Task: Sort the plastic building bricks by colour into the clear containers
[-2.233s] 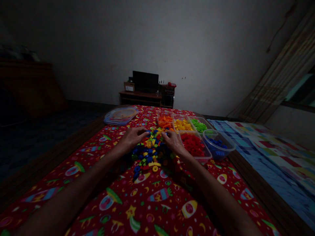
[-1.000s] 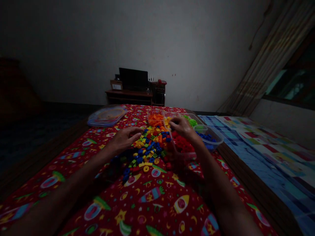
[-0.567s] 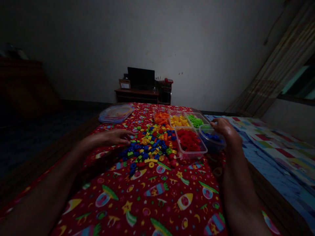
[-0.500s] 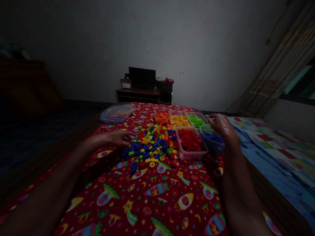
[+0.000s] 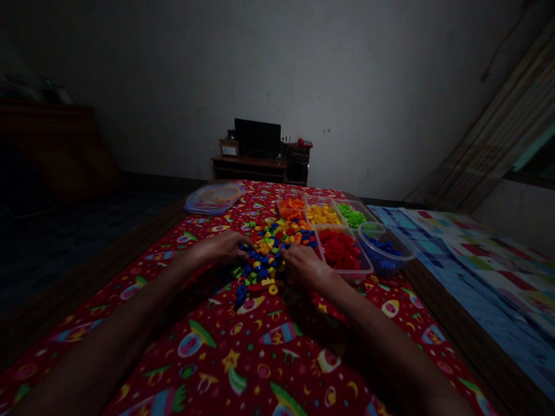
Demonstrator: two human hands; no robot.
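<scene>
A mixed pile of toy building blocks (image 5: 265, 263), in blue, yellow, green, red and orange, lies on the red patterned tablecloth (image 5: 243, 352). My left hand (image 5: 228, 245) is at the pile's left edge, its thumb and index finger closed around what looks like a blue block. From the right, my right hand (image 5: 301, 261) reaches into the pile with its fingers bent down together; what its fingertips hold is hidden. Beside that hand stands a clear box of red blocks (image 5: 344, 273). Right of it is a round clear tub (image 5: 405, 249) with blue blocks inside.
Behind the pile stand clear boxes of orange blocks (image 5: 291, 209), yellow blocks (image 5: 323, 214) and green blocks (image 5: 352, 215). Stacked plastic lids (image 5: 214, 198) lie at the far left of the table. A bed (image 5: 451, 248) adjoins on the right; a monitor (image 5: 257, 138) stands by the wall.
My right hand has moved left and down from above the round tub to the pile. My left hand has shifted slightly right, its fingers now closed in. The view has turned slightly left.
</scene>
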